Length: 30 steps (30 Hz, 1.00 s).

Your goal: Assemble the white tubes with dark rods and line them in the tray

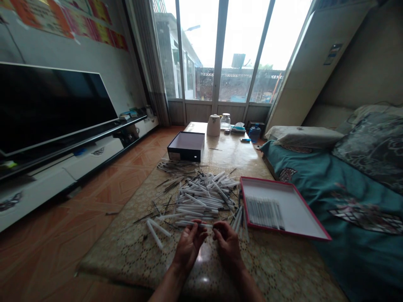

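Close to the near edge of the table, my left hand (189,245) is closed around a slim whitish pen (206,225), held level. My right hand (227,243) pinches at its right end, where the fingertips hide any small part. Just beyond both hands lies a heap of white pen barrels (201,195). Thin dark pen refills (171,167) are scattered along its left and far side. To the right, a red-rimmed box lid (299,214) holds a row of pens (264,212) with dark insides, laid side by side.
An open dark box (185,147) stands behind the heap. Farther back on the table (132,247) are a white kettle (213,126), a glass jar (225,121) and a tissue pack (238,127). A sofa (292,163) runs along the right side.
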Each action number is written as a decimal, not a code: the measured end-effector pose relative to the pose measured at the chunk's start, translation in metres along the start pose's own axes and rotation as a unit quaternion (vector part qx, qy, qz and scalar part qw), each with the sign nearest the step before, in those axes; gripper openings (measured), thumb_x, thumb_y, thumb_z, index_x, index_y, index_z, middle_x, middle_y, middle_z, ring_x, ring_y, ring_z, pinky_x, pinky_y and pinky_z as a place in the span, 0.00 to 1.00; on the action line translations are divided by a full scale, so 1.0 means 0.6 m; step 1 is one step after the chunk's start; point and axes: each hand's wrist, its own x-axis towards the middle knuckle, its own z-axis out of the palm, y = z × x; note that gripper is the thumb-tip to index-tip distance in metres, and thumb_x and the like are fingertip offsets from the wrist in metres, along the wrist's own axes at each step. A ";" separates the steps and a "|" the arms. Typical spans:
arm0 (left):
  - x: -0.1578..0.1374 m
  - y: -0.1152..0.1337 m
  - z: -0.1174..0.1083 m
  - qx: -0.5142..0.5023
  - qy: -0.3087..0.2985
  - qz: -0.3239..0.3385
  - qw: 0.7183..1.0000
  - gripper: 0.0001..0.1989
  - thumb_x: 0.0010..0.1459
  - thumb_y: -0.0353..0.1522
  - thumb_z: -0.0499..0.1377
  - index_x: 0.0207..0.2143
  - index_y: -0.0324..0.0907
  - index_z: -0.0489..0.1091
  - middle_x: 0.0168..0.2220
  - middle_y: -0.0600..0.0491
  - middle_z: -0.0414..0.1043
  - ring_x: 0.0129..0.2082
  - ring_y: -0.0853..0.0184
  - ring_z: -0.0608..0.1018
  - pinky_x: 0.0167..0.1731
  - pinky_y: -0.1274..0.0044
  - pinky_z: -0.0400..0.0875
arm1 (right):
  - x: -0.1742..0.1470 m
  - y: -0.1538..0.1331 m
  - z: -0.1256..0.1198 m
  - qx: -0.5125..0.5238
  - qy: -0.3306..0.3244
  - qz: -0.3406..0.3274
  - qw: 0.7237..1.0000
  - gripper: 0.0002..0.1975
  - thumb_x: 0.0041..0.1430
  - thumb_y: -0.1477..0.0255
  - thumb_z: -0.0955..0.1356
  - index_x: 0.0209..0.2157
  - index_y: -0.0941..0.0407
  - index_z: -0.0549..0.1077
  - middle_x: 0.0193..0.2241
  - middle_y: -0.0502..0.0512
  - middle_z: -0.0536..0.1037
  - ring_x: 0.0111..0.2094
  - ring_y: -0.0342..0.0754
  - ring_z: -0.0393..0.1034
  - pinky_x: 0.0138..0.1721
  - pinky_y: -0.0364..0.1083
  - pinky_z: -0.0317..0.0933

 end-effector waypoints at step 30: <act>-0.003 -0.004 0.015 0.049 0.003 0.032 0.998 0.16 0.41 0.35 0.70 0.32 0.39 0.71 0.31 0.52 0.78 0.30 0.69 0.79 0.35 0.79 0.73 | 0.000 -0.013 0.001 -0.103 -0.012 -0.024 0.994 0.14 0.63 0.59 0.59 0.33 0.54 0.67 0.23 0.47 0.69 0.21 0.42 0.62 0.23 0.39 0.56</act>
